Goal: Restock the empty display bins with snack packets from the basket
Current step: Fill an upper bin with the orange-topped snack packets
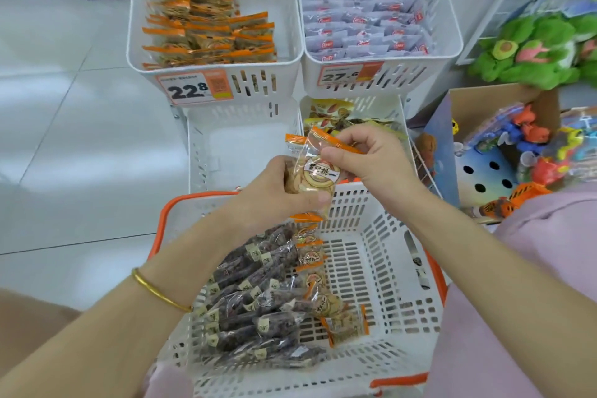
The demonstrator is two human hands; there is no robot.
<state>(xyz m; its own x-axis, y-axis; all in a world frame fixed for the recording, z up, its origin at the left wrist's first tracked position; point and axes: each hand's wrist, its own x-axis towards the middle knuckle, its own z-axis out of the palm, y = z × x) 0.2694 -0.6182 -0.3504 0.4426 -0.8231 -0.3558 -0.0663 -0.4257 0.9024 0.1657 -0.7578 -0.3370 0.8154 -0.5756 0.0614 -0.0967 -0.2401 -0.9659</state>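
Cracker packets (318, 176), clear with orange end seals, are sitting bunched between both hands in my head view, just above the far rim of the basket (392, 229). My left hand (271, 194) is wrapping round the lower half of the bunch. My right hand (371, 158) is pinching the top seal of the front packet between thumb and curled fingers (355, 139), so neither hand is free.

The cracker packets are standing roughly upright, their long axis running from the seal nearest me to the seal farthest away and leaning slightly right. I judge I am steering toward the empty bin (239, 142) on the lower tier. It is lying just beyond the basket, ahead and to the left of the bunch, and the left hand is nearer to it.

Beside it, the lower right bin (400, 113) is holding yellow nut packets. Above, the upper left bin (290, 26) is carrying matching orange-sealed packets, and the upper right bin (450, 35) is carrying grey ones. More crackers and a heap of dark packets (252, 300) are lying in the basket.

Everything is standing on a pale tiled floor (64, 113), with a cardboard box of toys (484, 97) and green plush toys (533, 52) crowding the right side.
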